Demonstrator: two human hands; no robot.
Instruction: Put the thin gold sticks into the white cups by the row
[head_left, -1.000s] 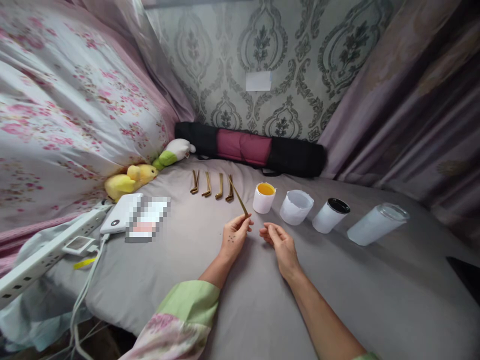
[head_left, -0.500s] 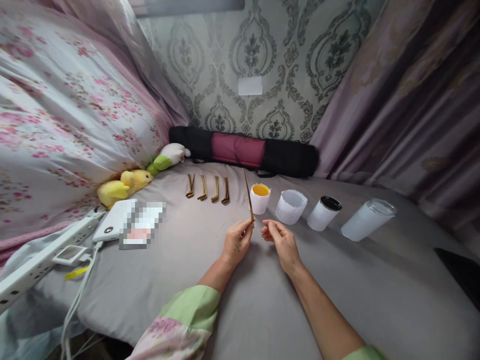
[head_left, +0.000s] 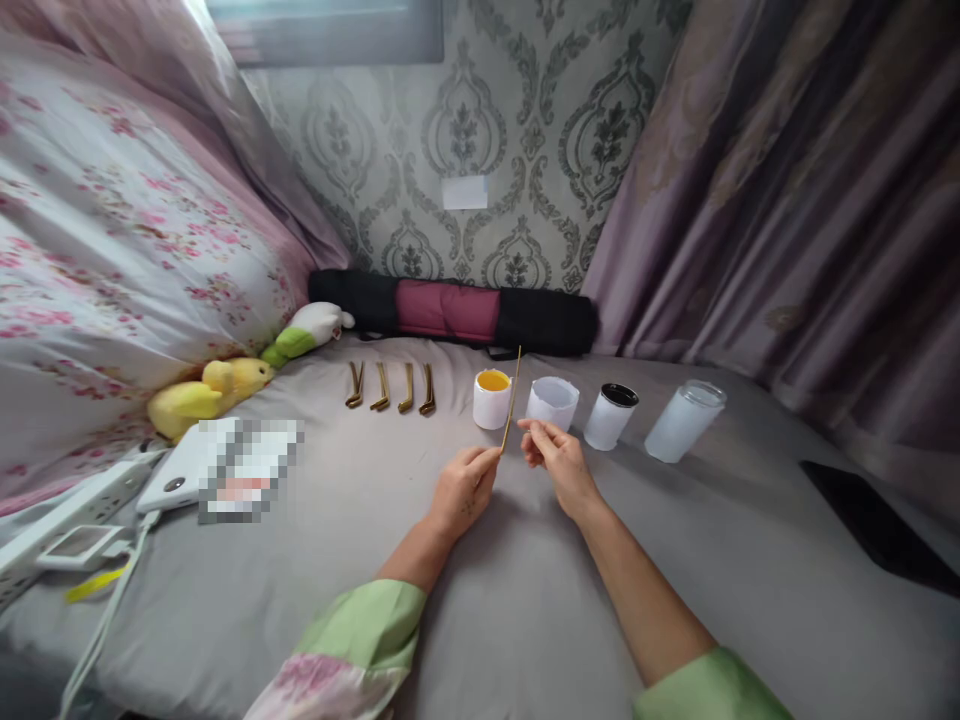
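My left hand (head_left: pixel 463 490) pinches the lower end of a thin gold-brown stick (head_left: pixel 512 400), which stands nearly upright and leans slightly right. Close by on the right, my right hand (head_left: pixel 556 462) has its thumb and fingertips drawn together, apart from the stick; whatever they may hold is too small to make out. Behind the hands stand a white-wrapped cup with a yellow inside (head_left: pixel 491 408) and a wider white tub (head_left: pixel 553 402). Several bent gold-brown bundles (head_left: pixel 381 392) lie in a row to the left.
Rightward stand a white-wrapped can with a black inside (head_left: pixel 609 425) and a frosted jar (head_left: pixel 681 428). A dark flat device (head_left: pixel 874 520) lies at far right. Plush toys (head_left: pixel 214 395), a white power bank (head_left: pixel 184 470) and a power strip (head_left: pixel 67 525) are left. A black-and-maroon roll (head_left: pixel 450 310) lies behind.
The stick's upper end has swung from leaning left to leaning right. The whole view has shifted, with the bed's objects now further left. My left hand keeps its pinch.
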